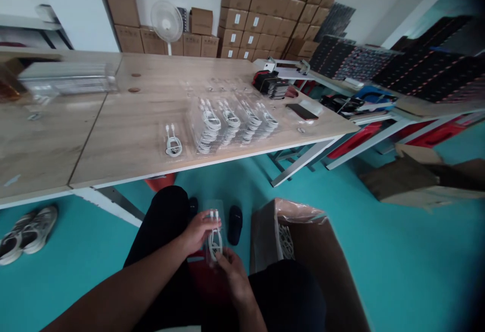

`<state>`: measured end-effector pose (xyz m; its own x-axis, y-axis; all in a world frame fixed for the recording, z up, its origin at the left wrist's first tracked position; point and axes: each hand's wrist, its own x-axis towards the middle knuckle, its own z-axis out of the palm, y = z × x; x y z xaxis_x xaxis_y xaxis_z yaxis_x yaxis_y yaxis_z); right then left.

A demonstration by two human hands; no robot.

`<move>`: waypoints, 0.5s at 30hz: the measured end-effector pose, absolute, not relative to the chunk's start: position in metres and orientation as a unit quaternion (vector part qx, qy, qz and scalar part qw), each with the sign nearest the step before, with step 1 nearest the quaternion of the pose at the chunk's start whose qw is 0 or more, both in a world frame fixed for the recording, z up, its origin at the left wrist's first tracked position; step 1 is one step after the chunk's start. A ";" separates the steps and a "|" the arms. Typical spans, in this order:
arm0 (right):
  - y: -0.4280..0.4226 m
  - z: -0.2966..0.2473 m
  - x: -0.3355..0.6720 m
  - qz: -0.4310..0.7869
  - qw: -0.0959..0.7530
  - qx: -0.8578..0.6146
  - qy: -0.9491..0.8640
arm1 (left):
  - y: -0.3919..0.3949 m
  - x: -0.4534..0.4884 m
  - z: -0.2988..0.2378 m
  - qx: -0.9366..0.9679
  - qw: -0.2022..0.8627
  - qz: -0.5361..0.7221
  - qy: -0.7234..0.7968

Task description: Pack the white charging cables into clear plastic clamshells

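Note:
Between my knees, a coiled white charging cable (215,241) lies in a clear plastic tray (215,204). My left hand (199,231) grips the tray's left side, fingers reaching over near the cable's two plugs. Lower down, my right hand (231,269) is closed on the tray and the bottom of the coil. On the table ahead, another cable (174,146) rests in its own clear tray. Stacks of trayed cables (231,122) stand to its right. An open carton (303,221) with a plastic liner sits by my right leg, holding loose white cables (286,242).
The wooden table (144,120) spans the view ahead. On it are a pile of clear plastic trays (68,77), a black phone (302,111) and a dark bundle (271,84). A white fan (166,21) and stacked cartons (261,18) stand behind. Shoes (28,233) lie at left.

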<state>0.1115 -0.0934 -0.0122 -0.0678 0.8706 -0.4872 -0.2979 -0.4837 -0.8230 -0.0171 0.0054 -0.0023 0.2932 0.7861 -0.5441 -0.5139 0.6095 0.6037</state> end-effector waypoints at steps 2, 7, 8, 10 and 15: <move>-0.093 -0.013 0.111 0.677 0.455 -0.523 -0.249 | 0.000 -0.014 -0.002 0.181 0.797 0.422 0.393; -0.091 -0.017 0.110 0.666 0.466 -0.542 -0.214 | -0.007 -0.009 -0.004 0.225 0.797 0.418 0.374; -0.091 -0.017 0.110 0.662 0.464 -0.550 -0.210 | -0.007 -0.009 -0.004 0.230 0.796 0.417 0.373; -0.092 -0.017 0.110 0.657 0.460 -0.559 -0.212 | -0.007 -0.010 -0.003 0.240 0.793 0.418 0.372; -0.094 -0.015 0.108 0.646 0.466 -0.562 -0.221 | -0.008 -0.011 0.001 0.263 0.786 0.418 0.371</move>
